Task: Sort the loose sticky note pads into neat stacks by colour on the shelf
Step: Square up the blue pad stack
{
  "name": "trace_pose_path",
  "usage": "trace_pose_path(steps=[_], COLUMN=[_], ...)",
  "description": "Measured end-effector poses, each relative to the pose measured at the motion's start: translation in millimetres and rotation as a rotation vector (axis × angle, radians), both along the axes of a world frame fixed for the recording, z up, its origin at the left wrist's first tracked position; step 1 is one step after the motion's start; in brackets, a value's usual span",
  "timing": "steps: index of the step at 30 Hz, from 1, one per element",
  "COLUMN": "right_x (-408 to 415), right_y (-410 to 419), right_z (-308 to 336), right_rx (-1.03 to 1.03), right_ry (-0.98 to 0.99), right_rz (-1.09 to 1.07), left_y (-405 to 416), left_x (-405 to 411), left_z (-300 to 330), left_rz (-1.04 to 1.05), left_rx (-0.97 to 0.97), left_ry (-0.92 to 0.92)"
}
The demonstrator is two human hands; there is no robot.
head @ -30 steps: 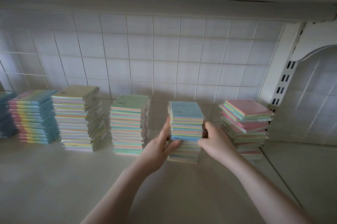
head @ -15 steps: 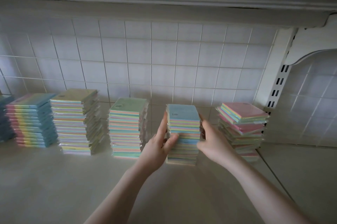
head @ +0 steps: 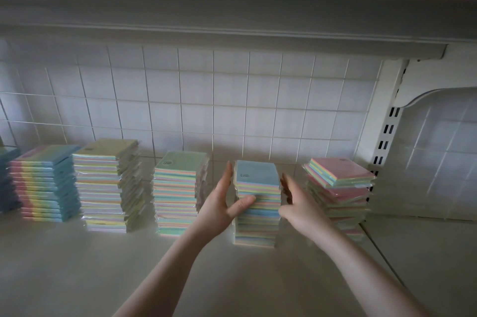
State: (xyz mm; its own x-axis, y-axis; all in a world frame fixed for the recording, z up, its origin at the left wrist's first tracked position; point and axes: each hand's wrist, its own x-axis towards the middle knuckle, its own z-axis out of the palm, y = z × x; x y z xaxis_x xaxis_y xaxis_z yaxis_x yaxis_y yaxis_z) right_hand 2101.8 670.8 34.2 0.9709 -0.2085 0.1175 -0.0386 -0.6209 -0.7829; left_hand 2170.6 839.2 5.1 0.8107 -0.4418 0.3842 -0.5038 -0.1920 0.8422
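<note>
Stacks of wrapped sticky note pads stand in a row on the white shelf. The blue-topped stack is in the middle. My left hand presses its left side with straight fingers, thumb across the front. My right hand lies flat against its right side with straight fingers. To the left stand a green-topped stack, a yellow-topped stack and a rainbow-edged blue stack. On the right a pink-topped stack is uneven, with pads skewed.
A white tiled wall backs the shelf. A slotted white upright with a bracket stands just right of the pink stack. Another shelf hangs overhead. A further blue stack is cut off at the left edge.
The view has tilted up and drawn nearer. Both hands have stayed on the sides of the blue-topped stack, fingers now straighter and higher against it.
</note>
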Motion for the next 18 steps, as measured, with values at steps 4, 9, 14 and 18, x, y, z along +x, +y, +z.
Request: trace_pose_path(steps=[4, 9, 14, 18], right_x=[1.9, 2.5, 3.7, -0.3], right_y=[0.8, 1.9, 4.8, 4.4], right_z=[9.2, 11.5, 11.6, 5.9], right_rx=[-0.092, -0.170, -0.190, -0.229], right_ry=[0.004, -0.018, -0.016, 0.045], right_rz=[0.035, 0.013, 0.001, -0.068], left_y=[-1.0, -2.8, -3.6, -2.3], left_x=[3.9, 2.6, 2.1, -5.2], left_z=[3.6, 1.9, -1.1, -0.7], left_rz=[-0.039, -0.018, -0.018, 0.013], left_rx=[0.033, 0.036, 0.036, 0.072], left_ry=[-0.014, -0.031, -0.048, -0.077])
